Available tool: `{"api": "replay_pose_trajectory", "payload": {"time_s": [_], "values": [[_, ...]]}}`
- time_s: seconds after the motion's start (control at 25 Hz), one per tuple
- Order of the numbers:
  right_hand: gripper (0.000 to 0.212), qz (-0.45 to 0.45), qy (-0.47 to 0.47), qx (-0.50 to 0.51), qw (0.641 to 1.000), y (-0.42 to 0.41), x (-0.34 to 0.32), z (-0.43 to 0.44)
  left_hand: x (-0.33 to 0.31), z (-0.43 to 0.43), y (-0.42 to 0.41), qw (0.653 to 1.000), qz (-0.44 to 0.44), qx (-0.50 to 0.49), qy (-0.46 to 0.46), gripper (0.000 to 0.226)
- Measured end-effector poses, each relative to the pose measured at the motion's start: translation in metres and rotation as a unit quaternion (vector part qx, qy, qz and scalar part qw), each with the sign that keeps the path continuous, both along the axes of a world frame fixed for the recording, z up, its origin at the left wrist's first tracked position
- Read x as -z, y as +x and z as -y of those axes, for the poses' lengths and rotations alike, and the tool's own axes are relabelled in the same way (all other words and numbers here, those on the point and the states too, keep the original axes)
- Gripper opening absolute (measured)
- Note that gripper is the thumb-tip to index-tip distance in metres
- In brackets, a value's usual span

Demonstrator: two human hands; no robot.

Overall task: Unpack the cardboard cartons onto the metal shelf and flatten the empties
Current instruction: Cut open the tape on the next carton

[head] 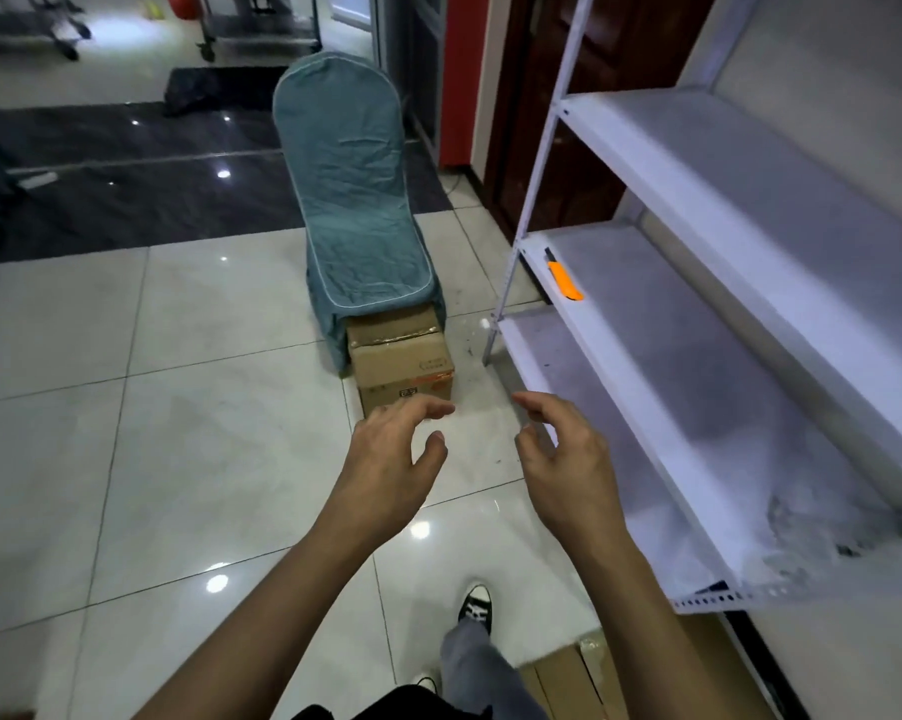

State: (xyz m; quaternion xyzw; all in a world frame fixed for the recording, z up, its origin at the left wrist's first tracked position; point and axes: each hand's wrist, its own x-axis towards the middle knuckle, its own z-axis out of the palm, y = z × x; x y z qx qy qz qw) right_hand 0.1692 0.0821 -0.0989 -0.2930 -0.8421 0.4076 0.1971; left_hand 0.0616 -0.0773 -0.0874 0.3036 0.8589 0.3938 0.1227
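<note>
Item: closed cardboard carton (402,366), on the floor against the covered chair (355,200), just off the metal shelf (646,283) corner post.
Left hand (391,449), right hand (563,459): each grip apart, empty, just short of the carton.
Handling: best taken low on opposite sides.

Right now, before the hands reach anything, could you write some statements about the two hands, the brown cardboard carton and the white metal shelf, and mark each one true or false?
1. Both hands hold nothing. True: the left hand and the right hand are bare and loosely spread.
2. The orange utility knife lies on the floor. False: it lies on the white metal shelf.
3. The brown cardboard carton stands on the floor against the teal fabric-covered chair. True.
4. The left hand grips the carton. False: its fingers curl round nothing.
</note>
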Motion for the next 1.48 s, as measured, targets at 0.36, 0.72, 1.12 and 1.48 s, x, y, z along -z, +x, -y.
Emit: {"api": "replay_pose_trajectory", "payload": {"time_s": [0.36,0.72,1.12,1.48], "values": [[0.036,-0.007,-0.007,-0.059,0.998,-0.101,0.011,-0.056,0.006,-0.04,-0.075,0.997,0.009,-0.065,-0.037,0.031],[0.034,-0.02,-0.015,-0.092,0.995,-0.193,0.017,-0.134,0.015,-0.102,-0.157,0.993,0.007,-0.101,-0.055,0.033],[0.031,-0.008,-0.01,-0.148,0.989,-0.296,0.03,-0.166,0.025,-0.112,-0.247,0.98,0.005,-0.192,-0.044,0.031],[0.029,0.009,-0.018,-0.125,0.992,-0.416,0.058,-0.2,0.051,-0.144,-0.378,0.985,0.035,-0.168,-0.035,0.03]]}}
